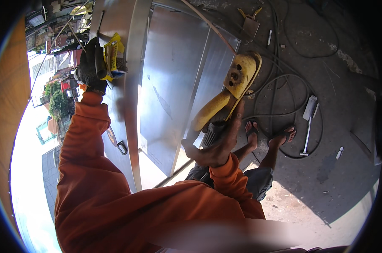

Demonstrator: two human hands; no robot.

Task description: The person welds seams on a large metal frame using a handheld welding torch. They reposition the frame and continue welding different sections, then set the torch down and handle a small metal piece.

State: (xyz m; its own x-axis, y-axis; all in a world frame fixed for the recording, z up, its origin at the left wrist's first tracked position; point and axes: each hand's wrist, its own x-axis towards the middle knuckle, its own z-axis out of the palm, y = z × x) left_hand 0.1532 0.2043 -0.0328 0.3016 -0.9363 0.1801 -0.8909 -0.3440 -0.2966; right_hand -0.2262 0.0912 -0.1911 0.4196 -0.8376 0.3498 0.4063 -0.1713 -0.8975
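My right hand point(224, 145) is wrapped around the handle of a worn yellow welding electrode holder point(237, 76). A thin copper-coloured welding rod point(212, 27) sticks out of its jaws and slants up to the left. My left arm stretches far forward in an orange sleeve. In a dark glove, my left hand point(92, 63) is closed against a yellow packet with blue marks point(113, 57), at the edge of a shiny metal cabinet point(170, 80). What lies inside the packet is hard to make out. Thin rods point(75, 38) cross near the gloved fingers.
Black cables point(284, 76) loop over the dark floor on the right. A chipping hammer or brush-like tool point(310, 114), a clamp-like tool point(250, 25) and small white pieces lie there. Sandalled feet point(284, 135) stand by the cables. A latch point(122, 147) is on the cabinet's side.
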